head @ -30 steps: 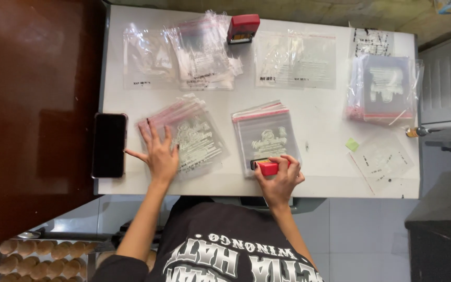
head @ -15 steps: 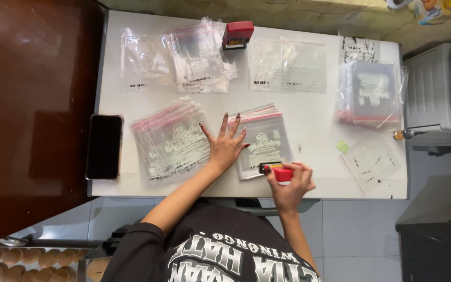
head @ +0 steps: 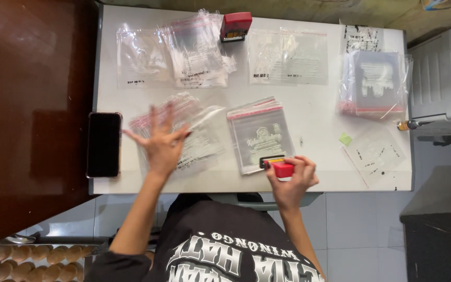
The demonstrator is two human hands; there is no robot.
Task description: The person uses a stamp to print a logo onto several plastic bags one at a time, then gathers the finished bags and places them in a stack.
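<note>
One white worktop (head: 314,112), carrying several stacks of clear zip bags. Left stack (head: 197,133): left hand (head: 160,143) spread flat on it, grip released, pinning the bags. Centre stack (head: 262,133): right hand (head: 291,175) clenched around a small red stamp (head: 282,168), pressed at its near edge. Black phone (head: 104,144) at the left margin.

Phone (head: 104,144) lies left of two bag stacks (head: 261,133), stamp (head: 280,168) apparently on the right one
</note>
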